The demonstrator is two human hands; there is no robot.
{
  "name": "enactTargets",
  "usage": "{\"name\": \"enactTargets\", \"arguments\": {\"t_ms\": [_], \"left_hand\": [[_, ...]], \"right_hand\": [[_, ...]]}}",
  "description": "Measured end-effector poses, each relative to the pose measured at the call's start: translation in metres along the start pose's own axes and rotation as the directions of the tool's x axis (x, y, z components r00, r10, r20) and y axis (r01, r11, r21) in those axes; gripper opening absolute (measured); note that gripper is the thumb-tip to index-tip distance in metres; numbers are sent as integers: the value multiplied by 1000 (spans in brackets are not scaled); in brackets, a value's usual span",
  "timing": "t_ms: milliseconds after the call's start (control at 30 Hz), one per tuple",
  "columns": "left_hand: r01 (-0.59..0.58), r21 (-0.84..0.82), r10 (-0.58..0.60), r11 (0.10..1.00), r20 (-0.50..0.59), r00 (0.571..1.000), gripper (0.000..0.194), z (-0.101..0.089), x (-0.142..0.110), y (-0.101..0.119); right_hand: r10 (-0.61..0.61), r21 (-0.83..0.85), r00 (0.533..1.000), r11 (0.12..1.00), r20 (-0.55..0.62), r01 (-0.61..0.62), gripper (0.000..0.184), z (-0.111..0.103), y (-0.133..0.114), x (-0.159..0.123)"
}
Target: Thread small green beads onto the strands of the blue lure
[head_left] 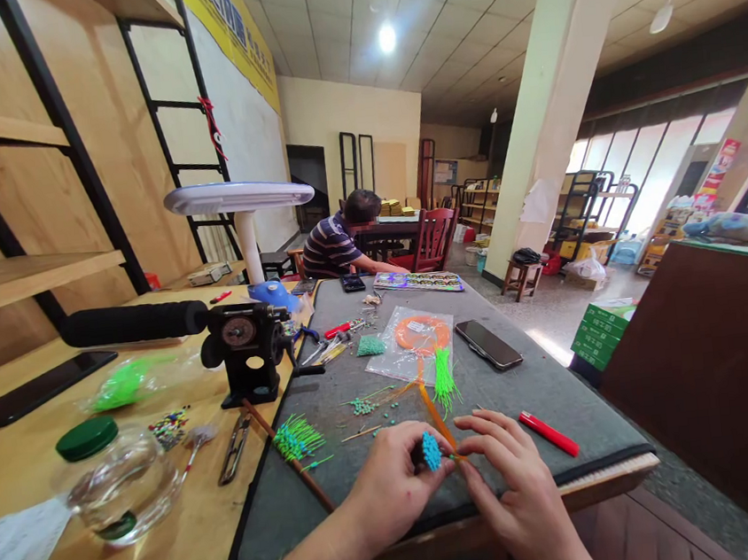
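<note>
My left hand (pixel 394 474) is closed around a small bundle with a cluster of blue beads (pixel 430 450) showing at its end. Beside it, the thumb and fingers of my right hand (pixel 505 471) pinch the end of an orange strand (pixel 434 407). That strand runs back over the grey mat (pixel 388 412) toward a clear bag (pixel 392 358) with a coil of orange line (pixel 423 334). Bright green strands (pixel 444 379) lie just beyond my fingers. Loose turquoise beads (pixel 362 406) are scattered nearby. Close to my right hand rests a red marker (pixel 549 433).
Left of the mat stand a black hand-cranked device (pixel 248 351) and a glass jar (pixel 118 485) with a green lid. Green bead-tipped strands (pixel 297 437) lie by a brown stick (pixel 312 482). A phone (pixel 489 344) sits at right. Another person (pixel 336 244) leans on the table's far end.
</note>
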State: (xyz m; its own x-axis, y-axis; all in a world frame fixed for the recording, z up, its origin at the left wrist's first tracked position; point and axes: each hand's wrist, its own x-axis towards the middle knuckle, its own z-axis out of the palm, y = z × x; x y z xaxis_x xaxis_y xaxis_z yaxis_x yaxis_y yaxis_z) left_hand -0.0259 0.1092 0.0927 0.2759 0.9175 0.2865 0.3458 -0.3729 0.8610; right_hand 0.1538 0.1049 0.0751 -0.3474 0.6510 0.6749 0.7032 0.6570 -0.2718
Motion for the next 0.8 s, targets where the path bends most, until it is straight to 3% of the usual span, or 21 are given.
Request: {"name": "enactTargets", "arguments": {"t_ms": [300,800], "left_hand": [[2,-8,-2,1000,-10,1000,15,0,-3,2],[-75,75,74,994,5,997,3,-2,-2,-3]], "right_hand": [[10,-10,1000,1000,21,-10,11,3,1,-3],[-75,-54,996,996,51,77,13,-1,3,2]]}}
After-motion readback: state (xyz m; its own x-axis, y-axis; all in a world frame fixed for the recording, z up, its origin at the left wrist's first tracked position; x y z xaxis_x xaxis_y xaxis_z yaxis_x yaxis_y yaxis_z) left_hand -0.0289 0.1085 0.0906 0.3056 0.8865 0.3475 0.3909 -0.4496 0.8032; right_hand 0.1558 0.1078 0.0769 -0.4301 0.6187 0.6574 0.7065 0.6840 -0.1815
